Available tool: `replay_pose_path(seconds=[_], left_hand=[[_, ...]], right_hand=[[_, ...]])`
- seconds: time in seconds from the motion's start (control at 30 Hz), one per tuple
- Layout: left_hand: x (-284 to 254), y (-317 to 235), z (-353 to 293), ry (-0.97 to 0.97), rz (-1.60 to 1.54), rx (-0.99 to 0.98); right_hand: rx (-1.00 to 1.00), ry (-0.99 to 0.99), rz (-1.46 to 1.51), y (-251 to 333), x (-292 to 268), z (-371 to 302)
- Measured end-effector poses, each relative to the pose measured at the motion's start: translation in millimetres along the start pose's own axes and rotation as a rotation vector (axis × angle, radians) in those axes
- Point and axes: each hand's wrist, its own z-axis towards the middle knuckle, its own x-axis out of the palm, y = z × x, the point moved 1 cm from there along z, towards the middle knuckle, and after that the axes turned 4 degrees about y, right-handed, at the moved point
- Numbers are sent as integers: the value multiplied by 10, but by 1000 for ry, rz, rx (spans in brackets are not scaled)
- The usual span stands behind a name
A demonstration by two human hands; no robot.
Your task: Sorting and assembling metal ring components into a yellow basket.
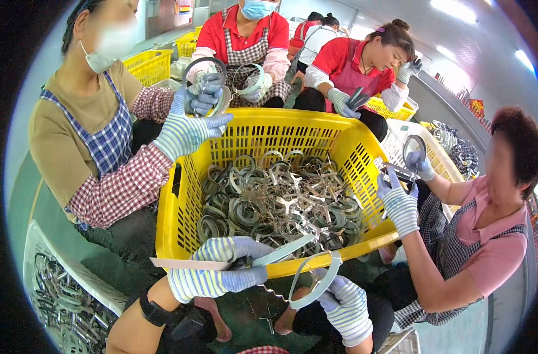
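Observation:
In the lower middle, my left hand (pixel 218 274), in a blue-and-white striped glove, is closed around a flat tool. A pinkish-grey strip (pixel 192 264) sticks out of it on the left, and a flat grey blade-like end (pixel 286 249) points up to the right. My gloved right hand (pixel 342 304) grips a grey ring-shaped part (pixel 317 283) by its right side. A thin zigzag strip (pixel 278 293) hangs at the ring's left. Just beyond both hands stands a yellow plastic basket (pixel 173 233) with a heap of similar grey rings and thin metal scraps (pixel 280 197).
Gloved co-workers sit left (pixel 103 135), right (pixel 475 236) and beyond the basket (pixel 245 53); several hold rings. A white crate (pixel 74 277) of metal parts stands at the lower left. Another pale crate (pixel 425 144) is on the right, near a heap of parts (pixel 455 144).

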Motion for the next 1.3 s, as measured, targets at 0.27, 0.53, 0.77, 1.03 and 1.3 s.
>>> replay_pose_path(seconds=[0.27, 0.53, 0.77, 1.03, 1.3], left_hand=[[-4, -54, 64, 12, 193, -104], [121, -67, 68, -47, 213, -3], [334, 7, 9, 144, 187, 151], [185, 66, 108, -291, -55, -262], [335, 208, 118, -91, 131, 169]], right_hand=[[45, -91, 135, -62, -1, -19], [196, -182, 250, -147, 18, -67], [268, -110, 388, -68, 72, -11], [605, 89, 975, 84, 15, -23], [593, 181, 1297, 60, 54, -82]])
